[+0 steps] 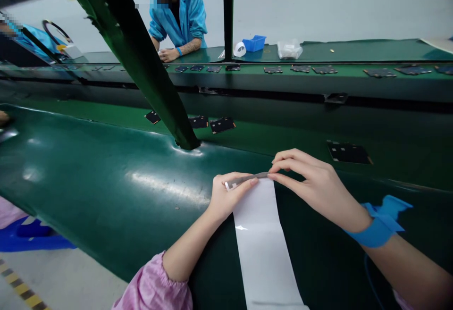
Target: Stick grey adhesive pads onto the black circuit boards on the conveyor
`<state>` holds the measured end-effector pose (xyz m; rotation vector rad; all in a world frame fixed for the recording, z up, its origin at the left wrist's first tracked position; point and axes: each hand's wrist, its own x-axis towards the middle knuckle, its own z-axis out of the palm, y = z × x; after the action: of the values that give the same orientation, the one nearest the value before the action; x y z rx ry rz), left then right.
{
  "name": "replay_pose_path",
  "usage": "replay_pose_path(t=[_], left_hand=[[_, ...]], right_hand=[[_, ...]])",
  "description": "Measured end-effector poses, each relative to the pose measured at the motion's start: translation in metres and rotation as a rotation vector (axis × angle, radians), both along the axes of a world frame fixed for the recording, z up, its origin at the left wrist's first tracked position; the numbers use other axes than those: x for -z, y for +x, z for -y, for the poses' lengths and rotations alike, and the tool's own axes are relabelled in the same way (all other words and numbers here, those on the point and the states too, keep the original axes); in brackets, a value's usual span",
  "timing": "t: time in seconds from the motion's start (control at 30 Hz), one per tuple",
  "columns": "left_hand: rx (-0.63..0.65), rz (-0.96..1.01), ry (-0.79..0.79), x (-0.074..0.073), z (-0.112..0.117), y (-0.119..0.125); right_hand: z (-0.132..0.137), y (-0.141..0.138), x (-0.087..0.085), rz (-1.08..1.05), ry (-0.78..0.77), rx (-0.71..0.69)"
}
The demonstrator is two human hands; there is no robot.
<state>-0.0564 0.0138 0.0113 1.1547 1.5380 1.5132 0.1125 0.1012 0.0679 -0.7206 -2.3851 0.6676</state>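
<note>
- We hold a narrow grey strip (247,177) to the right of the foot of the slanted green post (139,60), on our side of it.
- Our left hand (223,199) has its grip clamped on the strip's left end; our right hand (318,185) pinches the other end.
- From the grey strip, a white sheet (262,239) runs towards us over the green tabletop (92,163), nearer than the post.
- Beyond the post, to its right, we see a blue plastic bin (255,43), contents too small to tell.
- Right of that bin, also beyond the post, sits a clear plastic bag (289,49); what it holds, we cannot tell.
</note>
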Motion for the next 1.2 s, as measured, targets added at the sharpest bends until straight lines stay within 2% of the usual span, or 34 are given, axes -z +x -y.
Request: replay_pose_path(t=[0.2, 0.33, 0.43, 0.53, 0.67, 0.73, 0.8, 0.9, 1.03, 1.2], left_hand=[[0.019, 0.021, -0.025, -0.003, 0.001, 0.0], [-0.012, 0.059, -0.04, -0.004, 0.0, 0.0], [-0.026, 0.06, -0.071, -0.002, -0.001, 0.0], [-0.042, 0.031, -0.116, 0.002, -0.001, 0.002], [-0.019, -0.027, -0.198, 0.006, -0.004, 0.002], [0.005, -0.059, -0.233, 0.006, -0.005, 0.001], [0.003, -0.093, -0.255, 0.006, -0.006, 0.002], [-0.05, -0.129, -0.291, 0.006, -0.005, 0.005], [-0.139, -0.138, -0.314, 0.006, -0.003, 0.01], [-0.161, -0.145, -0.336, 0.004, -0.003, 0.013]], right_hand=[[-0.002, 0.001, 0.002, 0.051, -0.107, -0.022], [-0.006, -0.001, 0.002, 0.068, -0.274, -0.012], [-0.022, 0.008, 0.004, 0.016, -0.391, 0.039], [-0.063, 0.048, 0.011, -0.008, -0.355, 0.162], [-0.133, 0.146, 0.024, 0.219, -0.266, 0.337], [-0.159, 0.193, 0.03, 0.331, -0.261, 0.427], [-0.175, 0.225, 0.036, 0.409, -0.286, 0.471], [-0.187, 0.244, 0.044, 0.468, -0.34, 0.425], [-0.199, 0.248, 0.05, 0.477, -0.355, 0.397], [-0.21, 0.253, 0.05, 0.543, -0.408, 0.367]])
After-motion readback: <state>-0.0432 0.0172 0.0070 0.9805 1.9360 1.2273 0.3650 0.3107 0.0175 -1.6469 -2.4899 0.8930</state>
